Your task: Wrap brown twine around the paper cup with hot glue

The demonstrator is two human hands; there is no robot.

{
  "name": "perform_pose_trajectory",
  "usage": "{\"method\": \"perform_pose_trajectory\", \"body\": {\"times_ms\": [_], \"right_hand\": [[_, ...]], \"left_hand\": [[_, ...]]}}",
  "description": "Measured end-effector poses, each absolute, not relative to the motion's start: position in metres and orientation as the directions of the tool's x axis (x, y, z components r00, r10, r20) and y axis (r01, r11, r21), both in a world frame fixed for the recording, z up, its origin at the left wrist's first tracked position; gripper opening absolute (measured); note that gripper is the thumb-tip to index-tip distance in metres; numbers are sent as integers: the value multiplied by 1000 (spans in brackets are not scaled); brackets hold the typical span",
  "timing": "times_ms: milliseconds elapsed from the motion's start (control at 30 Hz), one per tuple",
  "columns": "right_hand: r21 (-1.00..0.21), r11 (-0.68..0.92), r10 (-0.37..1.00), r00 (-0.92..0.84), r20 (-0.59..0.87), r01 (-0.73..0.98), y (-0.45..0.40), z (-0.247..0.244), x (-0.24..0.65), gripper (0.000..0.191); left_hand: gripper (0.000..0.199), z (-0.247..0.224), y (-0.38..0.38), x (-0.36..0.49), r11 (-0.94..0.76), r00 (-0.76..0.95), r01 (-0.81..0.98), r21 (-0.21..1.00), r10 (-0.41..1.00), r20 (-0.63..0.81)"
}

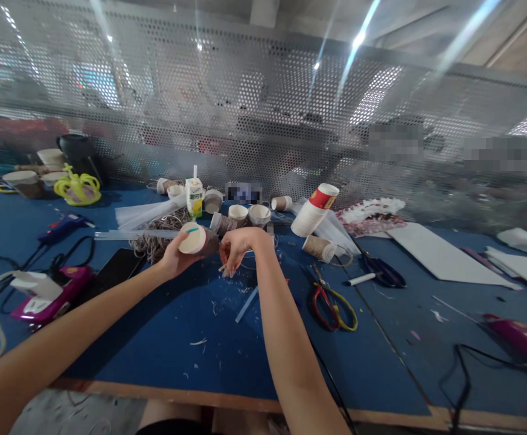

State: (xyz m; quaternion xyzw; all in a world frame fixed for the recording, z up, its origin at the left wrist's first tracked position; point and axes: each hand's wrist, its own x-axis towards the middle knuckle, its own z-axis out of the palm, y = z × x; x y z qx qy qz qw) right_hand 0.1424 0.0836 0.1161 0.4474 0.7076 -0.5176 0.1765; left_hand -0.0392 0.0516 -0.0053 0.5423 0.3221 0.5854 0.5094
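My left hand (pixel 175 258) is wrapped round a paper cup (pixel 209 243), tipped so that its pale open mouth faces me. Brown cord appears to cover the cup's side. Just right of it, my right hand (pixel 236 246) is bent down with its fingers pinched together. A small tan bit shows under those fingertips, too small to name. A tangle of grey-brown cord (pixel 148 246) lies behind my left hand. Cord-wrapped cups (pixel 238 214) stand behind my hands, next to a drink carton (pixel 195 196) with a straw.
Scissors (pixel 335 308) lie right of my right arm, near a white marker (pixel 361 279). A stack of paper cups (pixel 311 217) leans at the back. Left are a blue glue gun (pixel 66 226), a purple power strip (pixel 55 296) and a dark phone (pixel 118 269). Scraps litter the blue table (pixel 163 350).
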Motion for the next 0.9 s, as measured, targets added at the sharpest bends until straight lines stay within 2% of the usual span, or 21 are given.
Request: {"method": "perform_pose_trajectory", "body": {"times_ms": [100,200,333,500,567,733,900], "right_hand": [[-623,71,408,-593,-695,779,82,122,146,36],[-729,106,347,-712,-610,677,82,128,157,37],[-808,140,406,-778,-480,572,83,136,178,36],[-924,207,601,-787,-139,322,78,146,202,31],[-935,228,658,-751,-59,273,74,149,207,30],[-910,213,618,-770,-157,356,71,151,209,31],[-886,182,590,-768,-249,427,79,144,205,33]], "left_hand": [[43,1,47,-33,48,184,-492,869,982,50],[39,6,44,-30,227,223,-562,796,968,-119],[36,7,45,-30,299,207,-560,773,953,-219],[39,9,44,-27,321,208,-602,732,947,-244],[40,10,44,-26,333,201,-624,707,943,-266],[46,16,43,-30,331,207,-653,681,943,-260],[47,18,45,-48,381,370,-639,668,914,-167]]}}
